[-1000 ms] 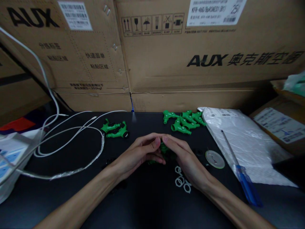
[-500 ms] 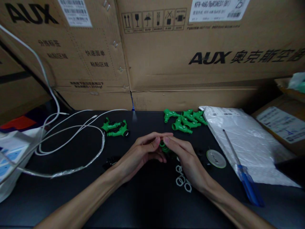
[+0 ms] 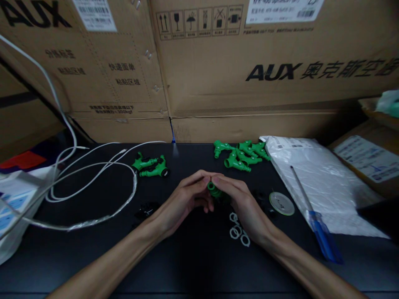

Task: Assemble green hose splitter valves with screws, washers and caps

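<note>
Between my hands, above the middle of the dark table, is a green plastic hose fitting [image 3: 213,189] with a round open end showing towards me. My left hand [image 3: 191,195] closes on its left side, thumb near the top. From the right, my right hand [image 3: 237,195] grips the same fitting, thumb and fingertips meeting those of the left. Most of the piece is hidden by my fingers. Several white rings [image 3: 235,231] lie below my right hand. Small black parts [image 3: 146,210] rest beside my left wrist.
Several green fittings [image 3: 240,154] lie at the back, with assembled green-and-black ones [image 3: 151,166] further left. A round disc [image 3: 281,203], a blue screwdriver [image 3: 324,236] and a white padded bag [image 3: 311,182] are on the right. White cables [image 3: 135,182] loop at left; cardboard boxes [image 3: 202,91] stand behind.
The thumbs have shifted slightly, so more of the fitting's round end shows. The whole view has moved a little; the things on the table lie as before.
</note>
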Demonstrator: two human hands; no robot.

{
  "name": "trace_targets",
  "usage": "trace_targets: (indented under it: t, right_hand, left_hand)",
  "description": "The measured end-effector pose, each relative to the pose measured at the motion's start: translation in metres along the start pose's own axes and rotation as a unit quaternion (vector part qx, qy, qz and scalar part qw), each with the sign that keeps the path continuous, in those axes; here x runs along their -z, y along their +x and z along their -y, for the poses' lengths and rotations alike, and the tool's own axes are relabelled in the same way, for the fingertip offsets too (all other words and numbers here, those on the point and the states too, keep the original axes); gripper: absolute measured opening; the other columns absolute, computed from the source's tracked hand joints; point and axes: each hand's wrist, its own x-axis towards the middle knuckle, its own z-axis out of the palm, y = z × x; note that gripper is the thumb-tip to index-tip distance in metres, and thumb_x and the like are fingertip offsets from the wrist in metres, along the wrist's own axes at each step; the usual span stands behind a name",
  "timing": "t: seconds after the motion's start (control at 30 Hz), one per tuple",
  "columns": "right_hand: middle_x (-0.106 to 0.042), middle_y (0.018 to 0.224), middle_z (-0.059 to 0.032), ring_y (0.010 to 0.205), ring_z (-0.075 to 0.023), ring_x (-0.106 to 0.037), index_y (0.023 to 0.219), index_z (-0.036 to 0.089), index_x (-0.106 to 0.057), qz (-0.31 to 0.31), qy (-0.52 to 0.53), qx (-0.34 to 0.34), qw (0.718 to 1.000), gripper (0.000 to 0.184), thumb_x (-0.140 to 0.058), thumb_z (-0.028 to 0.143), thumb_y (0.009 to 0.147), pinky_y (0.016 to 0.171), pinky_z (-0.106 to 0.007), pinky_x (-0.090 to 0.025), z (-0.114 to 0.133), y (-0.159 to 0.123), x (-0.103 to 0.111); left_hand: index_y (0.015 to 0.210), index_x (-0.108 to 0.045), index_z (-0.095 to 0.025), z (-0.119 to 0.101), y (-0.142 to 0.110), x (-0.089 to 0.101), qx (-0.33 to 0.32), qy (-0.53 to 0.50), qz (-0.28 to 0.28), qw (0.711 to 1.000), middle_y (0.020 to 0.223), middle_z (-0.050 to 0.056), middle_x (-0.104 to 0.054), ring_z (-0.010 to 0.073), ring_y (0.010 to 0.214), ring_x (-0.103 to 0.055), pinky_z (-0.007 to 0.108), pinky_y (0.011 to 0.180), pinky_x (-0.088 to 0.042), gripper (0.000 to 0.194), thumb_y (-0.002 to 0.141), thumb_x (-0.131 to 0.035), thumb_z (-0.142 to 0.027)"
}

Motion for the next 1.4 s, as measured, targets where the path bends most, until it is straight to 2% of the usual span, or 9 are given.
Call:
trace_targets:
  t: [0.17, 0.27, 0.37, 0.53, 0.67, 0.8, 0.9, 0.97, 1.4]
  right_hand:
    - [-0.072, 0.083, -0.0032, 0.077, -0.0181, -0.061, 0.090, 0.019, -0.077, 0.034, 0.032, -0.012, 0.999, 0.033, -0.054, 0.040, 0.098, 0.085, -0.035, -0.045, 0.000, 0.002, 0.004]
    - [-0.074, 0.089, -0.0052, 0.083, -0.0193, -0.062, 0.087, 0.018, -0.076, 0.023, 0.039, -0.045, 0.998, 0.037, -0.054, 0.045, 0.098, 0.090, -0.037, -0.044, 0.001, 0.004, 0.012]
    - [-0.073, 0.089, -0.0052, 0.086, -0.0194, -0.062, 0.089, 0.018, -0.074, 0.005, 0.062, -0.083, 0.995, 0.032, -0.056, 0.044, 0.096, 0.091, -0.037, -0.044, 0.003, 0.006, 0.019]
    - [-0.070, 0.091, -0.0018, 0.085, -0.0162, -0.061, 0.099, 0.020, -0.071, 0.046, 0.063, -0.092, 0.993, 0.017, -0.071, 0.031, 0.087, 0.087, -0.034, -0.046, 0.010, 0.007, 0.023]
    - [-0.073, 0.103, -0.0025, 0.098, -0.0166, -0.065, 0.109, 0.022, -0.070, 0.033, 0.040, -0.043, 0.998, 0.027, -0.077, 0.030, 0.084, 0.093, -0.035, -0.048, 0.017, 0.008, 0.024]
    - [-0.071, 0.122, -0.0079, 0.104, -0.0193, -0.067, 0.116, 0.020, -0.071, 0.063, -0.098, 0.001, 0.993, 0.028, -0.063, 0.039, 0.096, 0.093, -0.040, -0.054, 0.025, 0.001, 0.042]
    - [-0.072, 0.120, -0.0089, 0.102, -0.0212, -0.067, 0.118, 0.021, -0.071, 0.005, -0.387, 0.078, 0.919, 0.029, -0.058, 0.037, 0.099, 0.091, -0.043, -0.054, 0.026, -0.009, 0.067]
    - [-0.073, 0.116, -0.0098, 0.107, -0.0243, -0.065, 0.115, 0.020, -0.073, -0.007, -0.483, 0.094, 0.870, 0.025, -0.063, 0.033, 0.097, 0.096, -0.046, -0.050, 0.022, -0.017, 0.081]
    - [-0.070, 0.109, -0.0083, 0.107, -0.0263, -0.061, 0.111, 0.022, -0.075, 0.075, -0.617, 0.076, 0.780, 0.026, -0.078, 0.032, 0.087, 0.096, -0.044, -0.044, 0.010, -0.042, 0.089]
  left_hand:
    - [0.124, -0.070, -0.021, -0.004, 0.003, 0.002, -0.045, 0.151, -0.040, 0.987, 0.072, 0.000, -0.056, 0.0140, 0.061, -0.051, 0.024, 0.054, -0.038, 0.043, 0.098, -0.055, -0.051]
    - [0.118, -0.074, -0.022, -0.007, 0.004, 0.006, -0.151, 0.278, -0.073, 0.946, 0.092, 0.004, -0.066, 0.0161, 0.073, -0.055, 0.026, 0.062, -0.042, 0.040, 0.099, -0.054, -0.050]
    - [0.110, -0.075, -0.021, -0.009, 0.007, 0.011, -0.190, 0.325, -0.071, 0.924, 0.108, 0.006, -0.069, 0.0188, 0.086, -0.061, 0.027, 0.071, -0.047, 0.030, 0.097, -0.061, -0.044]
    - [0.115, -0.069, -0.020, -0.008, 0.012, 0.013, -0.142, 0.288, -0.094, 0.942, 0.108, 0.006, -0.071, 0.0207, 0.092, -0.067, 0.031, 0.083, -0.052, 0.032, 0.095, -0.062, -0.044]
    - [0.131, -0.059, -0.023, -0.003, 0.012, 0.009, -0.074, 0.211, -0.034, 0.974, 0.128, 0.009, -0.067, 0.0244, 0.102, -0.069, 0.037, 0.088, -0.055, 0.052, 0.086, -0.074, -0.044]
    - [0.126, -0.062, -0.020, -0.003, 0.011, 0.007, -0.042, 0.181, -0.026, 0.982, 0.102, 0.006, -0.072, 0.0195, 0.082, -0.068, 0.033, 0.078, -0.055, 0.049, 0.085, -0.076, -0.043]
    - [0.128, -0.061, -0.019, -0.009, 0.009, 0.008, -0.029, 0.162, -0.070, 0.984, 0.093, 0.002, -0.069, 0.0161, 0.076, -0.065, 0.029, 0.074, -0.052, 0.051, 0.085, -0.076, -0.041]
    - [0.130, -0.059, -0.019, -0.012, 0.008, 0.009, -0.024, 0.158, -0.091, 0.983, 0.091, 0.001, -0.068, 0.0151, 0.075, -0.064, 0.028, 0.072, -0.050, 0.053, 0.085, -0.076, -0.041]
    - [0.134, -0.058, -0.021, -0.010, 0.007, -0.001, 0.023, 0.201, -0.076, 0.976, 0.088, 0.000, -0.068, 0.0172, 0.074, -0.064, 0.030, 0.071, -0.047, 0.062, 0.080, -0.077, -0.045]
